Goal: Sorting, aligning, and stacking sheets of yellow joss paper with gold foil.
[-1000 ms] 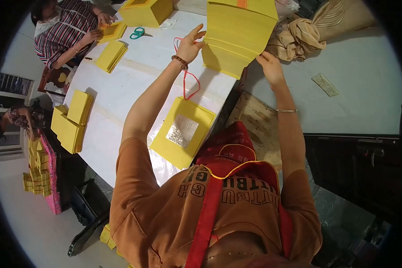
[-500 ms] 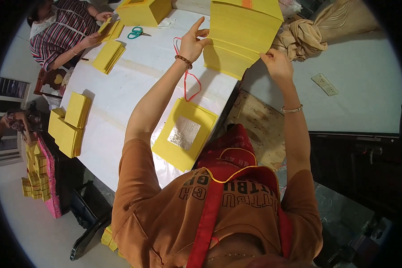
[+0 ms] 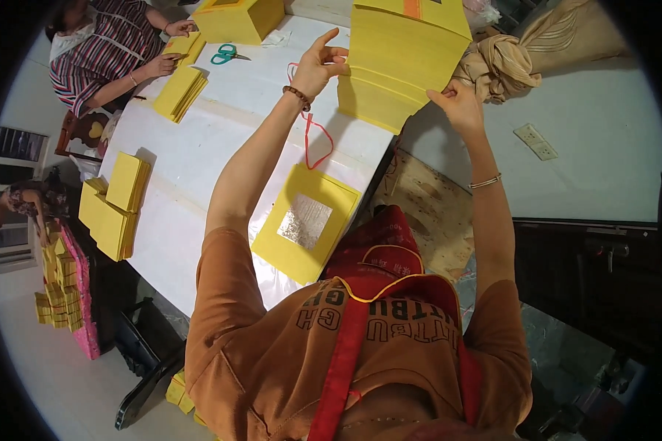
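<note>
A wide piece of yellow folded paper (image 3: 404,70) with parallel creases across its lower part spans between my hands at the far end of the table. My left hand (image 3: 320,70) grips its left edge between thumb and fingers, with the index finger pointing up. At the lower right corner my right hand (image 3: 457,106) pinches the edge. An orange strip (image 3: 412,9) runs down the paper's top part. Closer to me lies a flat yellow paper piece (image 3: 331,253) with a silver foil square (image 3: 304,222). A red cord loop (image 3: 318,147) rests just beyond it.
Green-handled scissors (image 3: 225,54) and a yellow box (image 3: 239,20) are at the far left. Stacks of yellow paper (image 3: 125,195) line the white table's (image 3: 198,158) left side. A co-worker's hand (image 3: 162,65) touches yellow packets. Tan cloth (image 3: 504,66) lies at the right.
My hands and the yellow paper are almost still, with the paper shifted slightly right. The co-worker's hands have lowered the yellow piece onto the table.
</note>
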### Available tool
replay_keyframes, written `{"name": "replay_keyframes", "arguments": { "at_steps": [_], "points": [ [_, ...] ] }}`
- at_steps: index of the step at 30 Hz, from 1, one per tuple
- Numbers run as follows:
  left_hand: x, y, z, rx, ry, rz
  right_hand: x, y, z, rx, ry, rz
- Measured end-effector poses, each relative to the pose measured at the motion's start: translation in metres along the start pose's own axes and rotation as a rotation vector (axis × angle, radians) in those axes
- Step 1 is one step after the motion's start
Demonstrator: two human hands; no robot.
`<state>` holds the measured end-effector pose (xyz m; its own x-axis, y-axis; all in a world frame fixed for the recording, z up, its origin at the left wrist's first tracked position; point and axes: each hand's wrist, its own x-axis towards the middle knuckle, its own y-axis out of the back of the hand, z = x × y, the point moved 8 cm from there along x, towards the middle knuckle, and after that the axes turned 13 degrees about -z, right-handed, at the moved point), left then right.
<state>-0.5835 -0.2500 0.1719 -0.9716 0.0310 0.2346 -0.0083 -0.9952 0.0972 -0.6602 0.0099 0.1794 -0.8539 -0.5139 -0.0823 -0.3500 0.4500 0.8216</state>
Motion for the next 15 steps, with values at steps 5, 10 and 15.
{"name": "replay_keyframes", "arguments": {
  "at_steps": [5, 10, 15],
  "points": [
    [-0.007, 0.001, -0.027, -0.219, -0.018, 0.094, -0.007, -0.042, 0.012, 0.96, -0.102, -0.019],
    [-0.009, -0.013, -0.041, -0.401, 0.004, 0.18, -0.011, -0.062, 0.015, 1.236, -0.099, 0.096],
    [-0.011, -0.014, -0.046, -0.249, -0.009, 0.34, -0.013, -0.069, 0.01, 1.314, -0.13, 0.19]
  ]
}}
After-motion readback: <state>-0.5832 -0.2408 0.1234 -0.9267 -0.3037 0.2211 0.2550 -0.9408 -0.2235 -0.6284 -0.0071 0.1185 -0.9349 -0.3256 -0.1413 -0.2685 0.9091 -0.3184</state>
